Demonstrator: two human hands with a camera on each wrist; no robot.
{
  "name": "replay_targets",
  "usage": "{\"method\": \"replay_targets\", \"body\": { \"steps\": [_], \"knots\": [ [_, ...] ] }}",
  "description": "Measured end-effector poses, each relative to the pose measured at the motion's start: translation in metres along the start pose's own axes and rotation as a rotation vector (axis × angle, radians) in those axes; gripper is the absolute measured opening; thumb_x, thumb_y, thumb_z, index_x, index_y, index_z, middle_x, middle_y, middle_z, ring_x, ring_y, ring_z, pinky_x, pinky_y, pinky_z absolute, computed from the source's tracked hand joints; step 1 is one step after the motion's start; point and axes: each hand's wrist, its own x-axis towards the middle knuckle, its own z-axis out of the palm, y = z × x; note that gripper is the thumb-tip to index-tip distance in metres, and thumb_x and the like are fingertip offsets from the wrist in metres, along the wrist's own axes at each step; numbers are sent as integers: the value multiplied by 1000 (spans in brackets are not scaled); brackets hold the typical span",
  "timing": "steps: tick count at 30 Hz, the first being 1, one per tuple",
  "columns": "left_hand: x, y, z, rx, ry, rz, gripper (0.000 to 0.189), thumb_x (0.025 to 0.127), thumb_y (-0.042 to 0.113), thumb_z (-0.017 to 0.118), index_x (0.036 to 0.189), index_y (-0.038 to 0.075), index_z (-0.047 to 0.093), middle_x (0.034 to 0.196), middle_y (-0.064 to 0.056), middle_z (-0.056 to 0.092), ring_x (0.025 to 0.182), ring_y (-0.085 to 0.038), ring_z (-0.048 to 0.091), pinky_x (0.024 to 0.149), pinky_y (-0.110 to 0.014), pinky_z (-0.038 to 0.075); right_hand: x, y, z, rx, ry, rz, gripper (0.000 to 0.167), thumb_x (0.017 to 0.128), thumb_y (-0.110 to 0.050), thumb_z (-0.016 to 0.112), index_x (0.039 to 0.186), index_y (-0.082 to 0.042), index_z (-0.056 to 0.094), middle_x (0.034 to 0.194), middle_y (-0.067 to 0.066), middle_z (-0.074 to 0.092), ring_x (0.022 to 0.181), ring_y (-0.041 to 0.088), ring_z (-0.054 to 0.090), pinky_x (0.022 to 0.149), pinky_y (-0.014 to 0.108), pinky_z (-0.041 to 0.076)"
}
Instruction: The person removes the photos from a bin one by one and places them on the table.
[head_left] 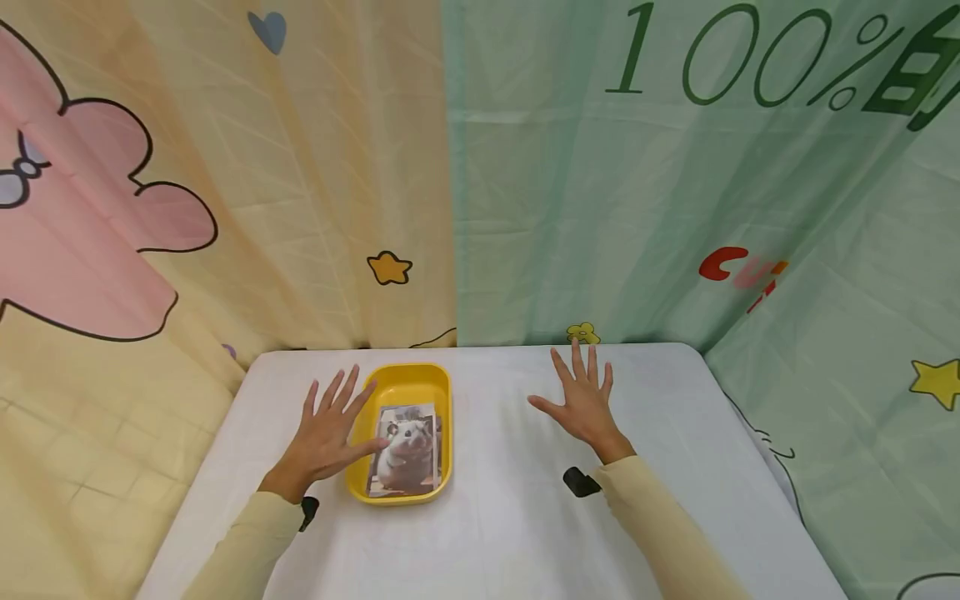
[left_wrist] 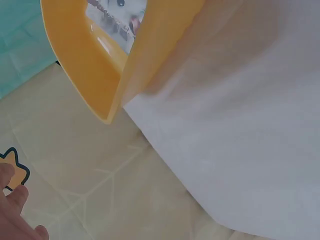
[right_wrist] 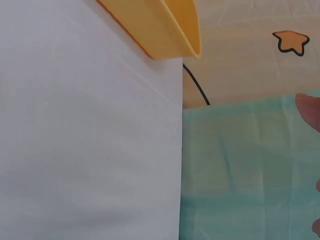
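Note:
A yellow tray (head_left: 446, 392) with raised sides stands on the white table, left of centre. Inside it lies a small stack of picture cards (head_left: 407, 458); the top one shows a furry grey animal. My left hand (head_left: 324, 437) is held with fingers spread beside the tray, its thumb and index finger overlapping the tray's left side in the head view. To the right of the tray, my right hand (head_left: 587, 408) hovers over the table with its fingers spread and holds nothing. Part of the card picture also shows in the left wrist view, within the tray (left_wrist: 80, 65).
The white table (head_left: 495, 533) has rounded far corners. Behind it hangs a printed curtain (head_left: 525, 208), cream on the left and green on the right, reaching round both sides. A black wrist camera (head_left: 581, 482) sits by the right sleeve.

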Motion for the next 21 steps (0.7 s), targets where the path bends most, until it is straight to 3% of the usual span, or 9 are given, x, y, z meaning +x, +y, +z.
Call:
{"method": "replay_targets", "body": {
  "steps": [7, 13, 21],
  "knots": [
    [-5, -2, 9, -9, 34, 40, 95, 81, 67, 57, 151, 9, 32, 159, -19, 13, 144, -42, 10, 113, -61, -2, 6, -13, 12, 50, 15, -53, 91, 83, -52, 69, 152, -8, 29, 160, 19, 10, 145, 41, -1, 109, 66, -2],
    [-11, -2, 17, -17, 31, 38, 96, 79, 68, 57, 151, 11, 31, 160, -18, 11, 144, -44, 5, 113, -60, -3, 16, -30, 27, 112, 33, -129, 87, 83, -46, 72, 149, -6, 34, 156, 18, 24, 143, 41, 16, 108, 61, 13],
    [-17, -5, 34, -75, 85, 50, 102, 77, 69, 60, 148, 1, 34, 158, -20, 17, 142, -44, 11, 114, -57, -2, 29, -52, 57, 196, -64, -136, 75, 86, -39, 72, 147, -9, 39, 149, 11, 41, 136, 31, 35, 111, 52, 24]
  ]
}}
